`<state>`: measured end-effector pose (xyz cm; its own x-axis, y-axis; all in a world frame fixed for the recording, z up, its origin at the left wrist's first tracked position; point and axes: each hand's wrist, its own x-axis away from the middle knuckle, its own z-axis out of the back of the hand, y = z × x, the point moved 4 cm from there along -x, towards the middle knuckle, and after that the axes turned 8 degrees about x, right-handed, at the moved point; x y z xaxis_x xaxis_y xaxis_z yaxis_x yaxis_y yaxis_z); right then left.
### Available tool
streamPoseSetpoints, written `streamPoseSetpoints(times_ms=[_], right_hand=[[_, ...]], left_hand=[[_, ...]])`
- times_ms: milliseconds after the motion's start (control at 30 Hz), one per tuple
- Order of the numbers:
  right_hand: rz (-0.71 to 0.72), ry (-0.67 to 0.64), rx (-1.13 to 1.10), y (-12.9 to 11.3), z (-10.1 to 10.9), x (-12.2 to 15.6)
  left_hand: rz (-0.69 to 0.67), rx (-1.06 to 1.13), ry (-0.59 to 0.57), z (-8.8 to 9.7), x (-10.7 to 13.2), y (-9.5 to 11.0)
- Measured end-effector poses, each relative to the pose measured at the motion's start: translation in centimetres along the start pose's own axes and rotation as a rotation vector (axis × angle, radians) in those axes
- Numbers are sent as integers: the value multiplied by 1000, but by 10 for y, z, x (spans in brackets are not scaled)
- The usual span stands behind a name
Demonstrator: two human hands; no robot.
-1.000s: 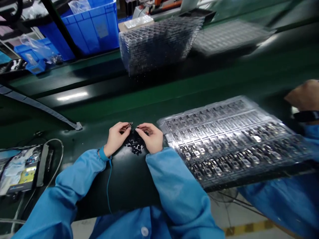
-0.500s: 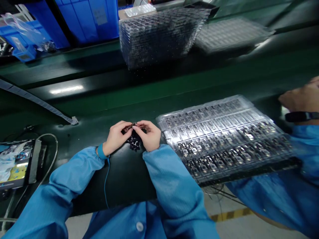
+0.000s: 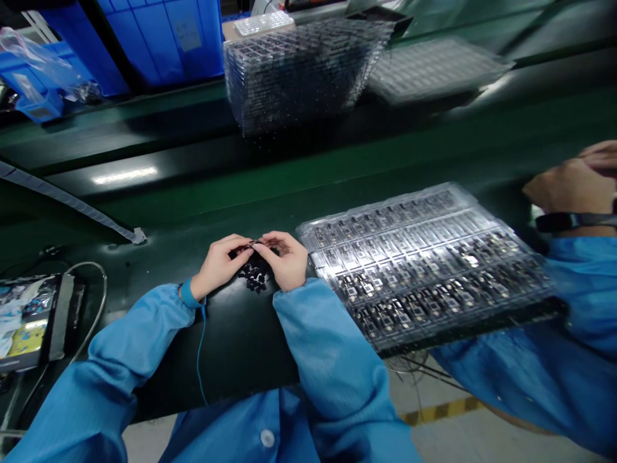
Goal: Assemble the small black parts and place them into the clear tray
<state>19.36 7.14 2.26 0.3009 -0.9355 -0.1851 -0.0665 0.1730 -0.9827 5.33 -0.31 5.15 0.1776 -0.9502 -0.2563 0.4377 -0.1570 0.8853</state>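
The left hand (image 3: 219, 263) & right hand (image 3: 289, 260) meet fingertip to fingertip. Both are curled tight and pinch one tiny dark part (image 3: 253, 244) between them. It's so small that prob. only fingertips can grip it; what it is can't be told. Right under the hands sits a little pile of black bits (image 3: 255, 278) on the dark mat (image 3: 241, 347), close for an easy reach. A blue cord (image 3: 200, 347) hangs from the left wrist. Just to the right lies a clear tray (image 3: 304, 230) w/ rows of small pieces in pockets. Farther back on the green belt (image 3: 337, 173) stands a stack of clear trays (image 3: 299, 71). A co-worker's hand (image 3: 563, 186) is at the far right.
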Motion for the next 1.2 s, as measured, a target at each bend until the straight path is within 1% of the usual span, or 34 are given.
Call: streamPoseSetpoints(times_ms=[100, 200, 300, 367, 467, 567, 700, 900, 1000, 1067, 1200], right_hand=[[29, -30, 10, -3, -1, 1], [40, -24, 22, -4, 0, 2], [41, -57, 28, -3, 0, 2], [55, -84, 29, -3, 0, 2], [78, -69, 37, -5, 0, 3], [85, -31, 40, -7, 1, 3], [90, -30, 24, -9, 0, 3], [66, -19, 47, -1, 3, 3], [90, -24, 87, -2, 3, 3], [115, -54, 126, -8, 2, 5], [179, -170, 158, -26, -5, 10]], left_hand=[[19, 23, -41, -1, -1, 0], [115, 120, -58, -3, -1, -5], [236, 325, -17, -5, -1, -10], [286, 435, 16, -5, -2, -12], [336, 501, 51, -3, -3, -13], [362, 521, 61, -2, -3, -13], [367, 525, 67, -2, -3, -11], [380, 570, 91, -1, -4, -11], [373, 605, 104, 1, -5, -10], [332, 605, 126, 6, -6, -5], [178, 554, 142, 20, -8, 15]])
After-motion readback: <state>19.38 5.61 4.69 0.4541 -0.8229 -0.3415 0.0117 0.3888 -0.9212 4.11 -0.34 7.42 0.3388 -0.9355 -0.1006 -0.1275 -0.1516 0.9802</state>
